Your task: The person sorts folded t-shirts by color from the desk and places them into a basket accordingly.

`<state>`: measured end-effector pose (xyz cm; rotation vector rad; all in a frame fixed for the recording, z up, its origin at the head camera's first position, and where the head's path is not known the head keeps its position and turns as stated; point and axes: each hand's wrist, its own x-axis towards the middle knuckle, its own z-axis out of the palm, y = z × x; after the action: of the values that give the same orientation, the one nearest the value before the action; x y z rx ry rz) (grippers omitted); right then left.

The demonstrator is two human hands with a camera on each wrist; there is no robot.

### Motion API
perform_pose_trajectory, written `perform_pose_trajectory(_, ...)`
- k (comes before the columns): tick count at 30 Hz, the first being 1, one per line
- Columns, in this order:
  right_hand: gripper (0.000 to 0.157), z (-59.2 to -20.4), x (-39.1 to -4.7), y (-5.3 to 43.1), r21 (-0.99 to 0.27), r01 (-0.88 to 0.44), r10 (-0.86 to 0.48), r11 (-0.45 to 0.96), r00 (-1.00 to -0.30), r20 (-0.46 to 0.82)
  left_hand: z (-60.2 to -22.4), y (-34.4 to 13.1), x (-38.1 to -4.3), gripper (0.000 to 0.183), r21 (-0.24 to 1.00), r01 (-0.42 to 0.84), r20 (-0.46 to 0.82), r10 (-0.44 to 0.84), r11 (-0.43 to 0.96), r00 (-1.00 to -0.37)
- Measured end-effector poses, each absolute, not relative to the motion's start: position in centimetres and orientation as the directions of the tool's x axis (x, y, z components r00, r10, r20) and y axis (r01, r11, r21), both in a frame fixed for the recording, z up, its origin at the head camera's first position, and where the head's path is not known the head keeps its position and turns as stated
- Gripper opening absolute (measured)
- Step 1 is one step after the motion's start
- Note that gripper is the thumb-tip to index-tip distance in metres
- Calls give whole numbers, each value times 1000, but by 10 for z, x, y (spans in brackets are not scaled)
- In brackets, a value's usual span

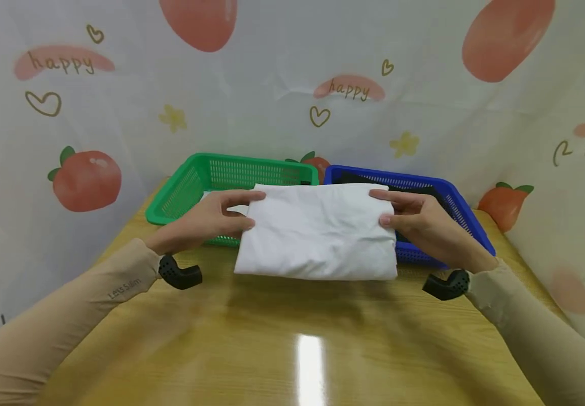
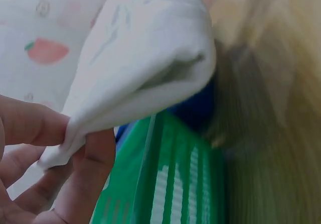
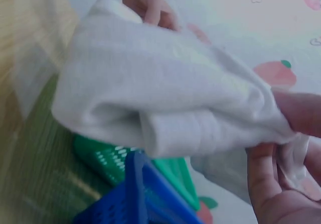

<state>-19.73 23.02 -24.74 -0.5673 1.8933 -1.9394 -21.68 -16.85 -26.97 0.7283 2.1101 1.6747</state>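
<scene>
A folded white cloth (image 1: 318, 234) hangs between both hands above the table, in front of two baskets. My left hand (image 1: 216, 214) pinches its upper left corner between thumb and fingers. At the upper right corner, my right hand (image 1: 419, 220) pinches it the same way. The left wrist view shows the cloth (image 2: 145, 58) as a thick fold with an opening along its side. Several layers of the cloth (image 3: 160, 83) show at its edge in the right wrist view.
A green basket (image 1: 171, 194) stands behind at the left, with some white fabric inside. Beside it on the right, a blue basket (image 1: 467, 211) holds dark cloth (image 1: 437, 194). The wooden table (image 1: 211, 349) reaches back to a printed curtain (image 1: 252, 84).
</scene>
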Motion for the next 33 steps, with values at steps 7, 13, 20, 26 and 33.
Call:
perform_pose_trajectory(7, 52, -236, -227, 179, -1000, 11, -505, 17, -863, -18, -259, -203, -247, 52, 952, 102, -52, 481, 287, -875)
perform_pose_trajectory(13, 48, -234, -271, 144, -996, 32, -376, 86, -924, -62, -244, -219, -281, 54, 938, 38, -122, 430, 345, -894)
perform_pose_trajectory(20, 42, -243, -309, 114, -947, -40, -298, 319, -953, -60, -238, -221, -308, 59, 876, 37, -167, 374, 480, -912)
perform_pose_trajectory(26, 38, -253, -320, 99, -923, -58, -327, 380, -942, -76, -247, -226, -320, 65, 784, 90, -152, 331, 614, -931)
perform_pose_trajectory(33, 30, -259, -325, 92, -869, -144, -442, 473, -892, -93, -255, -233, -314, 65, 717, 77, -248, 357, 693, -901)
